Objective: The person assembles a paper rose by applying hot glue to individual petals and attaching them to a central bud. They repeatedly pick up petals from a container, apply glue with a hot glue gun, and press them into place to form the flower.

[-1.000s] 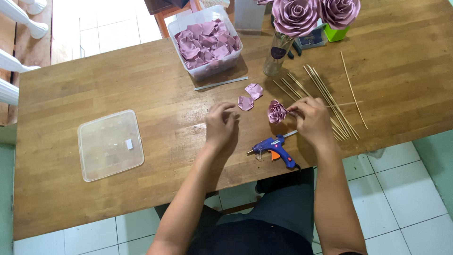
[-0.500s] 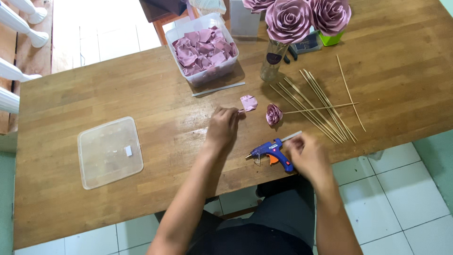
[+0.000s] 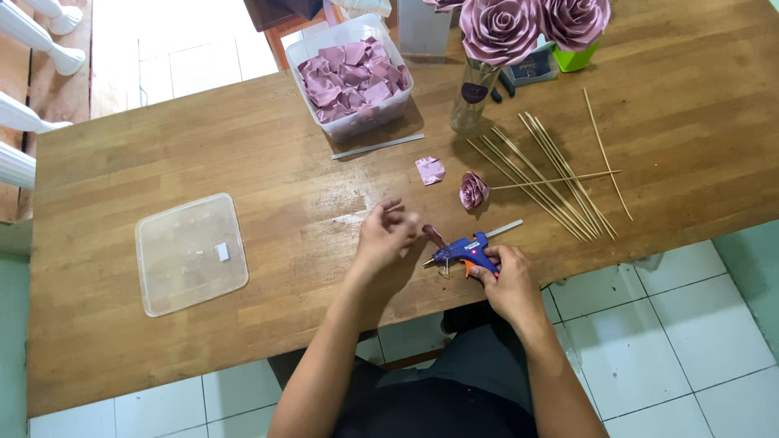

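— Blue glue gun (image 3: 464,251), that is what the right hand (image 3: 505,280) has hold of, fingers wrapped round the grip near the front edge of the wooden table (image 3: 162,146), nozzle pointing left.

— And the left hand (image 3: 385,239)?

— Fingers pinched narrow on a small mauve fabric petal (image 3: 432,236), held just at the gun's nozzle. Whether the tip actually touches the petal is hard to make out; they look very close.

— Where is the flower being built?

— A small mauve fabric rosebud (image 3: 473,191) lies on the table beyond the hands, fixed on the end of a thin wooden stick (image 3: 560,180) that runs off to the right. Neither hand touches it. One loose folded petal (image 3: 430,170) sits just left of the bud.

— What else is around?

— A spread of bare wooden skewers (image 3: 540,174) to the right of the bud, fanned across the board. At the far edge, a clear plastic tub (image 3: 350,122) full of mauve folded petals, with a thin glue stick (image 3: 377,147) lying in front of it. Beside that, a glass vase (image 3: 472,97) with a large finished mauve rose (image 3: 499,28), and a second rose (image 3: 574,20) near a green pot (image 3: 576,57). The tub's clear lid (image 3: 191,253) lies flat, well apart to the left.
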